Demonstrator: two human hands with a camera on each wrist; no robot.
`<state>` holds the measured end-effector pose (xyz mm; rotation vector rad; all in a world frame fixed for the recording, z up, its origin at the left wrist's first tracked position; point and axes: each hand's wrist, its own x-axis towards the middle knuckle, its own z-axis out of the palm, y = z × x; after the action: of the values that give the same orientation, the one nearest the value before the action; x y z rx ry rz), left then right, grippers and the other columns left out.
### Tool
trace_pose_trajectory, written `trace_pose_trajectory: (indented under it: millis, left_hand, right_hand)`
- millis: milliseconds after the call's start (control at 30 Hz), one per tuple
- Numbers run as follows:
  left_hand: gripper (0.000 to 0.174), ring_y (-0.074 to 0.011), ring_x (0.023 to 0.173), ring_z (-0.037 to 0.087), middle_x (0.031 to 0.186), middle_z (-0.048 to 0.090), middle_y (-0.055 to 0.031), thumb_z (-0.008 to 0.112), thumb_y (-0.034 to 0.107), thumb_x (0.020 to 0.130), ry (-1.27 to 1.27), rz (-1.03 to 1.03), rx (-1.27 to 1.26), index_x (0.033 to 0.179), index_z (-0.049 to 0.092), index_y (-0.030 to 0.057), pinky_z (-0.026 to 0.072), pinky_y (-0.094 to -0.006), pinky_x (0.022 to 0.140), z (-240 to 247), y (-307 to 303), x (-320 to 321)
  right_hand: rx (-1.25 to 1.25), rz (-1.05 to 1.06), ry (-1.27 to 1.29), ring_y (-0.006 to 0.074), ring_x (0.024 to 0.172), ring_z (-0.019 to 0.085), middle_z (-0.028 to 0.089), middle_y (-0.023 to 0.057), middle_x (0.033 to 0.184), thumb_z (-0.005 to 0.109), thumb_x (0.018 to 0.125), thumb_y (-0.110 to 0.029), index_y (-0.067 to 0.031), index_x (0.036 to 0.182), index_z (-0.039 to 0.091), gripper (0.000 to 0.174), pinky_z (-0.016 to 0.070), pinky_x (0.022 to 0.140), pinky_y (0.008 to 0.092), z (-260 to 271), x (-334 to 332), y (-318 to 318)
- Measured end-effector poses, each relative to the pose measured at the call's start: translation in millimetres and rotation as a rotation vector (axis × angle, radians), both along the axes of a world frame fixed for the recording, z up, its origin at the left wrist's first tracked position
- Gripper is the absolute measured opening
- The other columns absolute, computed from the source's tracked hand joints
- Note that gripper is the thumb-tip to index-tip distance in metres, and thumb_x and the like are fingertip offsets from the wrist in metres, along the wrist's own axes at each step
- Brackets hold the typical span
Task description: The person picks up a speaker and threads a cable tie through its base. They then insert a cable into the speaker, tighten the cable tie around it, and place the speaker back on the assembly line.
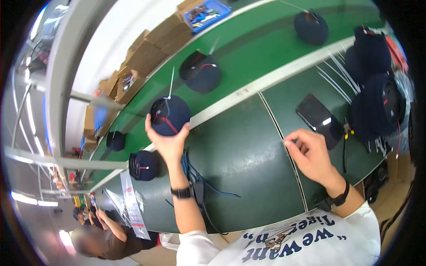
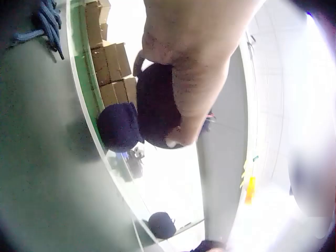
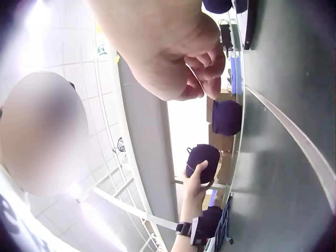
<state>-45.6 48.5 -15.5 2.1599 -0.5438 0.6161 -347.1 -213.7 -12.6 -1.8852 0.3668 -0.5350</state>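
My left hand grips a navy fabric cap from below, thumb and fingers spread round its sides. Its opening shows a red wire, and a white cable tie stands up from its edge. In the left wrist view the hand covers part of the cap. My right hand hovers over the dark green table, fingers loosely curled, with nothing visible in them. The right wrist view shows this hand close up. A black phone and yellow-and-black cutters lie just beyond it.
Several similar caps stand about, one a navy cap on the green back strip; a stack of caps is at right beside white cable ties. Blue cords lie under the left forearm. Cardboard boxes line the back. Another person sits left.
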Motion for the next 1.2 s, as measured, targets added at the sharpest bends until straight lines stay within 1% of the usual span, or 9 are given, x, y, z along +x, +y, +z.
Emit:
trace_pose_trajectory:
  millis: [133, 267, 333, 433, 667, 733, 967, 1067, 1200]
  left_hand:
    - [0.122, -0.0334, 0.131, 0.057, 0.146, 0.053, -0.0213, 0.105, 0.036, 0.056, 0.231, 0.187, -0.079, 0.152, 0.040, -0.0020, 0.0458, -0.0443, 0.115, -47.5, -1.4, 74.4]
    - [0.130, -0.0462, 0.145, 0.043, 0.152, 0.051, -0.0263, 0.105, 0.044, 0.050, 0.144, 0.426, 0.489, 0.155, 0.041, 0.0003, 0.0354, -0.0586, 0.122, 19.1, -29.9, 38.2]
    - [0.132, -0.0480, 0.147, 0.039, 0.157, 0.044, -0.0278, 0.104, 0.040, 0.053, -0.093, 0.183, 0.455, 0.157, 0.036, -0.0035, 0.0306, -0.0570, 0.125, 27.9, -64.5, 28.7]
    - [0.153, -0.0531, 0.153, 0.030, 0.165, 0.021, -0.0383, 0.105, 0.040, 0.051, 0.210, 0.014, 0.295, 0.166, 0.012, 0.0012, 0.0372, -0.0584, 0.122, 29.6, -137.2, 26.2]
    - [0.151, -0.0512, 0.134, 0.047, 0.146, 0.042, -0.0315, 0.104, 0.035, 0.048, 0.464, 0.000, -0.066, 0.166, 0.012, 0.0112, 0.0456, -0.0549, 0.114, -26.3, -204.1, 65.8]
    - [0.150, -0.0498, 0.132, 0.052, 0.142, 0.050, -0.0306, 0.104, 0.034, 0.044, 0.422, -0.080, -0.047, 0.164, 0.019, 0.0078, 0.0466, -0.0520, 0.114, -18.5, -193.6, 54.6]
    - [0.144, -0.0352, 0.141, 0.054, 0.150, 0.056, -0.0241, 0.106, 0.035, 0.035, 0.219, -1.094, 0.165, 0.158, 0.039, 0.0019, 0.0431, -0.0425, 0.119, 33.8, -73.8, -25.4]
    - [0.141, -0.0345, 0.146, 0.049, 0.157, 0.050, -0.0220, 0.105, 0.031, 0.039, 0.280, -1.202, 0.271, 0.160, 0.039, 0.0026, 0.0374, -0.0414, 0.123, 22.4, -41.8, -42.0]
    - [0.139, -0.0365, 0.150, 0.045, 0.163, 0.045, -0.0197, 0.104, 0.023, 0.040, 0.288, -1.001, 0.403, 0.161, 0.039, 0.0046, 0.0363, -0.0437, 0.125, 23.9, -29.5, -46.8]
  right_hand:
    - [0.051, 0.056, 0.036, 0.0099, 0.062, 0.061, 0.068, 0.0063, 0.080, 0.071, 0.096, -0.004, -0.0007, 0.098, 0.072, 0.004, 0.0441, 0.053, 0.0258, -7.5, -5.6, 10.8]
    - [0.141, 0.064, 0.074, 0.0045, 0.065, 0.056, 0.065, 0.0009, 0.077, 0.070, 0.098, -0.005, 0.0009, 0.096, 0.071, 0.006, 0.0413, 0.055, 0.0233, -28.1, -8.2, 12.6]
    - [0.151, 0.035, 0.073, 0.0027, 0.065, 0.053, 0.063, -0.0015, 0.077, 0.068, 0.101, -0.006, 0.0005, 0.098, 0.070, 0.008, 0.0402, 0.057, 0.0219, -35.1, -5.0, 10.2]
    - [0.191, 0.052, 0.083, 0.0013, 0.065, 0.051, 0.059, -0.0044, 0.076, 0.064, 0.105, -0.009, -0.0011, 0.102, 0.069, 0.010, 0.0391, 0.057, 0.0198, -42.7, -7.7, 9.6]
    - [0.117, 0.059, 0.076, 0.0014, 0.068, 0.053, 0.062, -0.0030, 0.081, 0.063, 0.107, -0.011, -0.0003, 0.105, 0.069, 0.012, 0.0416, 0.058, 0.0191, -47.6, -6.6, 0.2]
    - [0.122, 0.010, 0.048, 0.0019, 0.073, 0.055, 0.065, -0.0019, 0.086, 0.063, 0.107, -0.011, -0.0013, 0.108, 0.069, 0.012, 0.0448, 0.059, 0.0197, -46.6, -4.6, -5.0]
    - [0.238, -0.084, -0.035, 0.0010, 0.072, 0.053, 0.066, 0.0005, 0.110, 0.059, 0.110, -0.027, -0.0088, 0.137, 0.064, 0.033, 0.0343, 0.056, 0.0154, -34.7, -7.3, -63.4]
    - [0.194, 0.046, 0.163, 0.0058, 0.086, 0.059, 0.066, -0.0013, 0.114, 0.061, 0.108, -0.027, -0.0107, 0.140, 0.064, 0.035, 0.0462, 0.073, 0.0213, 12.3, 18.5, -14.5]
    - [0.076, 0.390, 0.150, 0.0092, 0.076, 0.059, 0.064, 0.0027, 0.093, 0.062, 0.103, -0.012, -0.0090, 0.135, 0.061, 0.032, 0.0489, 0.070, 0.0265, 17.0, 34.0, -9.7]
